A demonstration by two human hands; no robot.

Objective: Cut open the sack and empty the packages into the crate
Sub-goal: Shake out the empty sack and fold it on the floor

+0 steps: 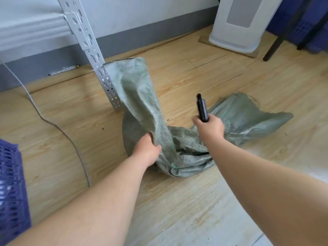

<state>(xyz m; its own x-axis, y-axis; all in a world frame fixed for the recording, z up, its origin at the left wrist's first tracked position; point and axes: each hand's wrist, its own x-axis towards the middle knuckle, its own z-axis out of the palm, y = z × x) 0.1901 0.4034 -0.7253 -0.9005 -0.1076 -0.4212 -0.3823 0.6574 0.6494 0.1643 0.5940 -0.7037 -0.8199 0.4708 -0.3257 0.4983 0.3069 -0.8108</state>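
Observation:
A limp green woven sack (140, 96) hangs up from the wooden floor against a metal upright. My left hand (146, 150) grips a fold of it low down. More green woven fabric (248, 118) lies flat on the floor to the right; whether it is the same sack I cannot tell. My right hand (210, 126) holds a black cutter (202, 108) by its handle, tip pointing up and away, above that fabric. A blue perforated crate (12, 183) stands at the left edge. No packages show.
A slotted grey shelf post (92, 50) slants down to the floor behind the sack. A grey cable (58, 125) snakes across the boards on the left. At the back right stand a white appliance (237, 23), dark legs (276, 39) and blue crates (305, 27).

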